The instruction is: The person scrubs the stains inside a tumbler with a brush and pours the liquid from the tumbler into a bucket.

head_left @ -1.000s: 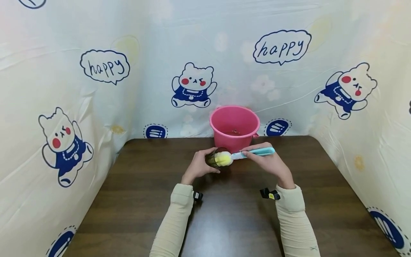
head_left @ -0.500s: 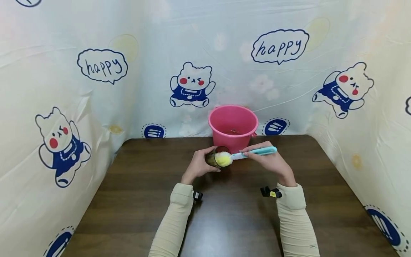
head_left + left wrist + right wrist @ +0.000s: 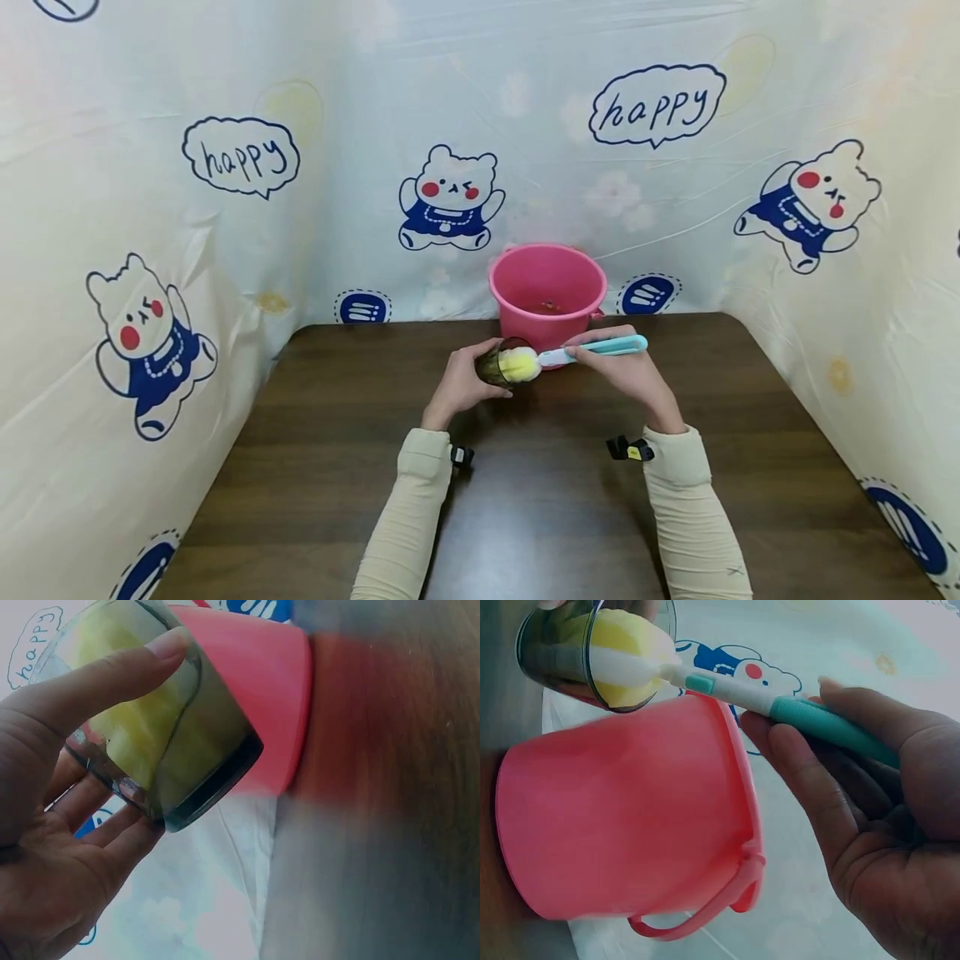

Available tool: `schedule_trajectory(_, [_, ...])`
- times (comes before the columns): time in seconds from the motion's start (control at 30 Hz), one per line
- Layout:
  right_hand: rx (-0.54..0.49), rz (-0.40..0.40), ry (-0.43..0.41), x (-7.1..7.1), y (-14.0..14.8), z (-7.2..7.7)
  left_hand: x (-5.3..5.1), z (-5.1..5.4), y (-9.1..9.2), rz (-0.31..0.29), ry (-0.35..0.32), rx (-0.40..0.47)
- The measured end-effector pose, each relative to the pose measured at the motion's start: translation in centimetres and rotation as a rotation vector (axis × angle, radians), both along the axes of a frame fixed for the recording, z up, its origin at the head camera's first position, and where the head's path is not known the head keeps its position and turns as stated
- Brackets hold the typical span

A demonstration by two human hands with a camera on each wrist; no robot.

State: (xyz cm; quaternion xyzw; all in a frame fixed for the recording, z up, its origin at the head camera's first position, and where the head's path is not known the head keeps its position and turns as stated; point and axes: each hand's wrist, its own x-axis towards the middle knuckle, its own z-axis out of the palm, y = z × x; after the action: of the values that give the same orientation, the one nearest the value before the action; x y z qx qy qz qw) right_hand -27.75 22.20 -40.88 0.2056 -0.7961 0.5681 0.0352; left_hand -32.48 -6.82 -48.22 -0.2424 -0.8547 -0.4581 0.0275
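Note:
My left hand [image 3: 461,383] grips a dark, see-through glass cup [image 3: 214,742], thumb on one side and fingers on the other. The cup is tilted with its mouth toward the right. In the right wrist view, the yellow and white sponge head of a cup brush [image 3: 626,656] sits partly inside the cup. My right hand [image 3: 626,367] pinches the brush by its turquoise and white handle [image 3: 825,724]. Both hands are above the table, just in front of a pink bucket [image 3: 540,329].
The bucket stands at the back of the dark wooden table [image 3: 337,500], with something small and indistinct at its bottom. Its pink handle [image 3: 697,922] hangs down at the side. A pale printed cloth [image 3: 360,192] hangs behind and along both sides of the table.
Both hands keep hold of the cup and the brush in nearly the same place. The cup and brush head have shifted very slightly up and to the left.

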Motion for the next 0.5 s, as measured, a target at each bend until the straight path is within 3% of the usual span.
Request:
schedule_trajectory(0.3, [-0.006,-0.069,-0.010,0.33,-0.33,0.62,-0.05,-0.17,0.00,0.043,-0.026,0.022])
schedule_trajectory(0.5, [0.011,-0.099,-0.025,0.15,-0.61,0.34,-0.09,0.10,-0.29,0.029,-0.013,0.026])
